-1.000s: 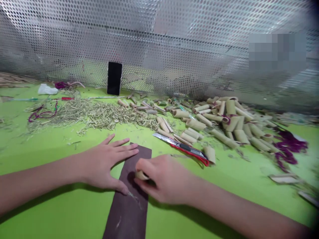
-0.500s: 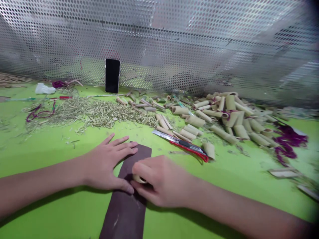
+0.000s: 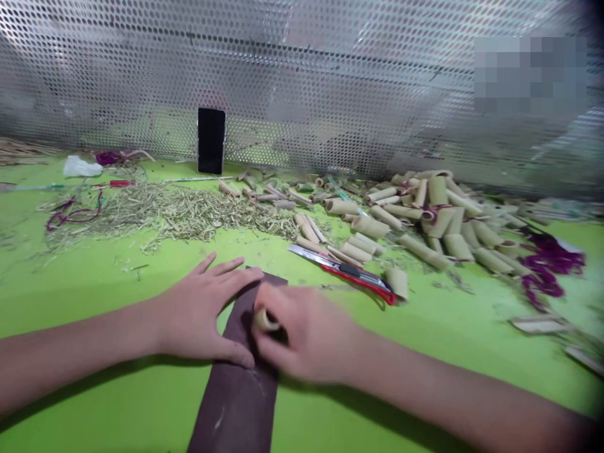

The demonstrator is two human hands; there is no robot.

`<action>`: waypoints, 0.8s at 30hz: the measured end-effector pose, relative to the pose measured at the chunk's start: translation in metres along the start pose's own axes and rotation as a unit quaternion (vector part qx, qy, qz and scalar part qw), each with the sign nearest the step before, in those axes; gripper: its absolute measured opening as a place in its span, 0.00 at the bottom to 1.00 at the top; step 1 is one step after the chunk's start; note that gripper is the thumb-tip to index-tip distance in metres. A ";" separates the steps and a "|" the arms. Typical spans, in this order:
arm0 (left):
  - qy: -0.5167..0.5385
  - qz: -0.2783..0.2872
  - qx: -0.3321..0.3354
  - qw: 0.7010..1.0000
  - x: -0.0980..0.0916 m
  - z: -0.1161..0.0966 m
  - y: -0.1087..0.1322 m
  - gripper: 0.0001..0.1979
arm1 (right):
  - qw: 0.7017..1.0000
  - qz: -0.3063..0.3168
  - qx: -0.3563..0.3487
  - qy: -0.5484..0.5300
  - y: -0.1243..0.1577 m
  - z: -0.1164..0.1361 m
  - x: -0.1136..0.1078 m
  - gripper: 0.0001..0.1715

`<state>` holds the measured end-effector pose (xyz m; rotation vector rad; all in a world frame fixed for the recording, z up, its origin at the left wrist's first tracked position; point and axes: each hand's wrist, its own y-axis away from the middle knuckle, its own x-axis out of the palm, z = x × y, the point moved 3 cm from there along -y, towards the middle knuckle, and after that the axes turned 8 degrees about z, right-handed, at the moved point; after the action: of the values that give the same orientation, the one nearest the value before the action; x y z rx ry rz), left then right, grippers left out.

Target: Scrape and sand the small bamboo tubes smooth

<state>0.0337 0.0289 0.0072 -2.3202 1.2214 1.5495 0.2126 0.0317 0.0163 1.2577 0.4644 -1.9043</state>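
A dark brown strip of sandpaper (image 3: 236, 402) lies lengthwise on the green table. My left hand (image 3: 202, 311) rests on it with fingers spread, the thumb and fingertips pressing its left side. Closed round a short bamboo tube (image 3: 265, 319), my right hand (image 3: 306, 333) is over the strip; the tube's open end faces me, and the rest is hidden by the fingers. The right hand is slightly blurred. Just beyond it is a red utility knife (image 3: 346, 272) with its blade out, beside a short bamboo piece (image 3: 396, 283).
A pile of cut bamboo tubes (image 3: 438, 220) stands back right, near purple thread (image 3: 547, 258). Shavings (image 3: 189, 211) cover the back left, with a red-handled tool (image 3: 121, 184) and white crumpled tissue (image 3: 81, 166). A phone (image 3: 211, 141) leans against the perforated metal screen (image 3: 302, 82).
My right hand has shifted slightly up and away along the sandpaper with the bamboo tube, showing more of the tube's open end. My left hand stays nearly still.
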 end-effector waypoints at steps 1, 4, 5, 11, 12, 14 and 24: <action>-0.003 0.002 0.001 1.000 0.000 0.000 0.000 0.56 | 0.999 0.013 -0.031 -0.010 0.001 0.002 0.001 0.07; -0.010 0.008 0.002 1.000 0.001 0.001 0.000 0.55 | 1.000 -0.011 0.001 -0.002 0.001 0.001 0.000 0.06; -0.013 0.010 0.001 1.000 0.001 0.001 0.000 0.55 | 0.999 -0.029 0.019 0.003 0.001 0.000 -0.001 0.05; -0.018 0.009 0.006 1.000 0.001 0.002 0.000 0.53 | 0.999 0.005 -0.043 -0.018 -0.001 0.001 -0.001 0.07; -0.017 0.010 0.006 1.000 0.000 0.002 0.000 0.54 | 1.000 -0.013 -0.003 -0.005 -0.001 -0.002 -0.003 0.07; -0.017 0.014 0.007 1.000 0.000 0.001 0.000 0.54 | 0.998 -0.053 0.035 0.016 0.000 -0.005 -0.004 0.11; -0.015 0.018 0.009 1.000 0.000 0.000 -0.001 0.53 | 0.998 -0.044 0.018 0.027 0.001 0.000 0.000 0.07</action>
<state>0.0340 0.0297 0.0066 -2.2677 1.2713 1.5707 0.2139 0.0313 0.0167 1.3340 0.5229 -1.9649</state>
